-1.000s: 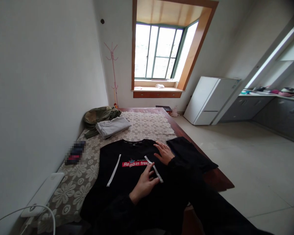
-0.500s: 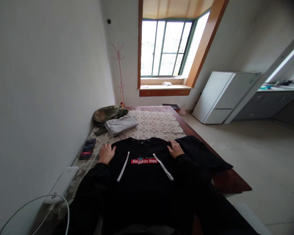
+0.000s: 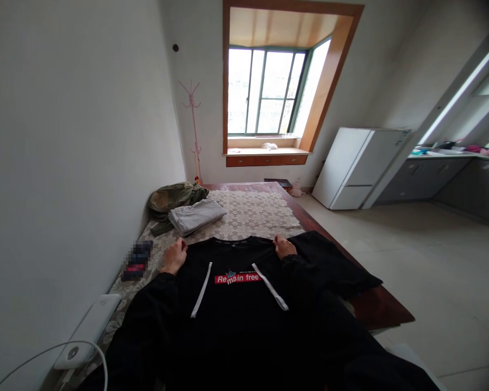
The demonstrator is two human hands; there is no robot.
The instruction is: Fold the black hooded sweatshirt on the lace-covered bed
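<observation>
The black shirt [image 3: 237, 326] lies between your hands on the counter [image 3: 385, 307], neckline at 12 o'clock, its long axis running down toward you at 6. Your left grip [image 3: 174, 256] is closed on the shoulder edge at 10 o'clock; your right grip [image 3: 285, 247] pinches the opposite shoulder at 2, so neither is nearer. The chest looks flat, white strips [image 3: 202, 290] flanking a red print [image 3: 237, 278].

Reddish table [image 3: 385, 308], beige cloth [image 3: 261, 210] (flower-patterned), black shirt [image 3: 236, 304], folded gray garment [image 3: 196, 216]
</observation>
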